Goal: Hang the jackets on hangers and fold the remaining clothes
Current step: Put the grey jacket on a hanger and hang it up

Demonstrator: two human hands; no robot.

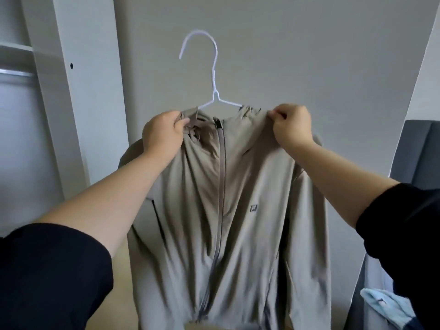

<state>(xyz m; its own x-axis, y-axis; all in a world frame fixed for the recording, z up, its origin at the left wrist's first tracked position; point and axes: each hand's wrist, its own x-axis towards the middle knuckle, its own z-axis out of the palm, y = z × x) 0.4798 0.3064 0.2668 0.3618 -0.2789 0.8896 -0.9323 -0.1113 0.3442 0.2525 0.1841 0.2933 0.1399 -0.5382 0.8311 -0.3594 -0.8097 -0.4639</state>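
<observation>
- The jacket (pixel 223 198) is pinched at its shoulders by fingers (pixel 179 125) of the left hand (pixel 162 134) and right hand (pixel 291 126), and hangs below them.
- The hanger (pixel 214 75), between them, could be tipped by an uneven pull and a shoulder shed.

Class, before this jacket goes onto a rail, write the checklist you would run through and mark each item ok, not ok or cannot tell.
1. Hanger inside the jacket shoulders: ok.
2. Left hand grip on the fabric: ok.
3. Right hand grip pinching the fabric: ok.
4. Zip closed down the front: ok.
5. Hook bare and free: ok.
6. Room on the rail at the left: cannot tell.
</observation>
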